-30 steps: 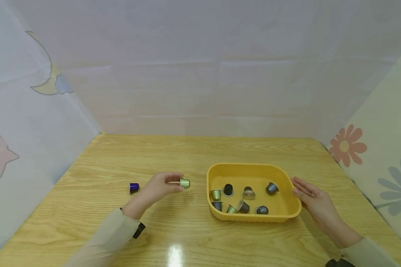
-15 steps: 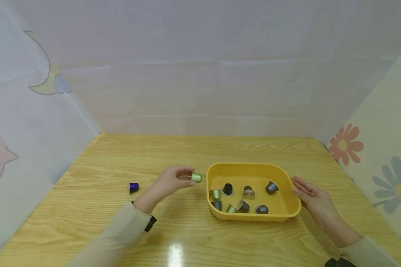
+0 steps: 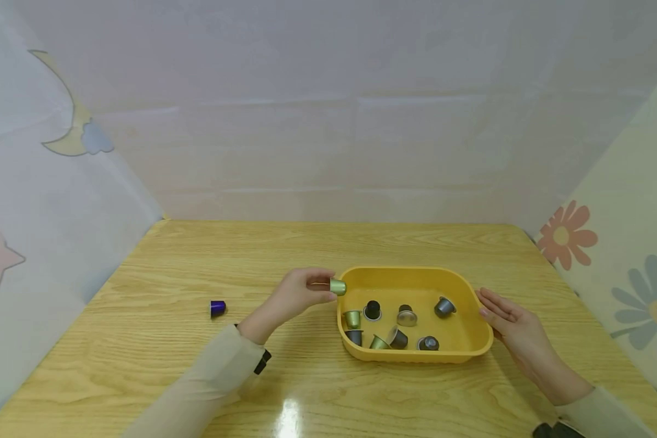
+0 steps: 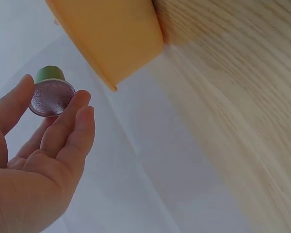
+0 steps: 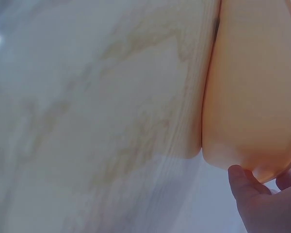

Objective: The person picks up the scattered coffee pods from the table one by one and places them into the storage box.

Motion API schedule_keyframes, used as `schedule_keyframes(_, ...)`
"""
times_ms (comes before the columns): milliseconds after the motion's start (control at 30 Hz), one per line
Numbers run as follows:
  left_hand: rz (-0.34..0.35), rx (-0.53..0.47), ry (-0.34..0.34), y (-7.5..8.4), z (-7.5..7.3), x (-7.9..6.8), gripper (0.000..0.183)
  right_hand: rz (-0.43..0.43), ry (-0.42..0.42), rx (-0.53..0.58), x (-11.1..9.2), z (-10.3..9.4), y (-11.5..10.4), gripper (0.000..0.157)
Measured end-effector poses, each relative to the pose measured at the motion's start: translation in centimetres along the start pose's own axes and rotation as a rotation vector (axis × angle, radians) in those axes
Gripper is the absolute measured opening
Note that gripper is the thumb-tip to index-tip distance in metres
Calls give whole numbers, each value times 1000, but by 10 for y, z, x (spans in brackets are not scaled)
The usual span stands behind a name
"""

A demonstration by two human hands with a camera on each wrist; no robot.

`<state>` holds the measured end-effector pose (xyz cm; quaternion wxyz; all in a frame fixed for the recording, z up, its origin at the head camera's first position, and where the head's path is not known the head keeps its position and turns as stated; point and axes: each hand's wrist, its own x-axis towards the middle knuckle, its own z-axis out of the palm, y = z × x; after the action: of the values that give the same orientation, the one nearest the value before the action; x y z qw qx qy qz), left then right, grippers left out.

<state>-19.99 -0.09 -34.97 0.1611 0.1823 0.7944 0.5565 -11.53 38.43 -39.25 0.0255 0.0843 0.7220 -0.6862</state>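
My left hand (image 3: 292,298) pinches a light green coffee capsule (image 3: 337,287) between thumb and fingertips, at the left rim of the yellow bin (image 3: 416,358). In the left wrist view the capsule's silvery foil lid (image 4: 51,98) faces the camera, and the bin's wall (image 4: 116,39) is just beyond. With fairly straight fingers my right hand (image 3: 517,334) touches the bin's right end. The right wrist view has fingertips (image 5: 236,174) against the bin's outer wall (image 5: 252,97). Inside the bin lie several capsules, among them a green one (image 3: 353,319), a black one (image 3: 372,309) and a grey one (image 3: 444,307).
A dark blue capsule (image 3: 217,308) lies on its side on the wooden table (image 3: 241,255), left of my left forearm. Pale printed sheets (image 3: 328,121) stand behind the table and on both sides of it.
My left hand has carried the green capsule rightward and slightly up, from the open table to the bin's left rim. The right hand and the bin have stayed in place.
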Motion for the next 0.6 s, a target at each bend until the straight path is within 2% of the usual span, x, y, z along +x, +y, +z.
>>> schedule_keyframes(367, 22, -7, -59, 16, 12, 12, 46, -5, 4, -10, 0, 0, -2, 75)
schedule_keyframes(600, 44, 2, -92, 17, 25, 20, 44, -8, 1, -11, 2, -1, 0, 77)
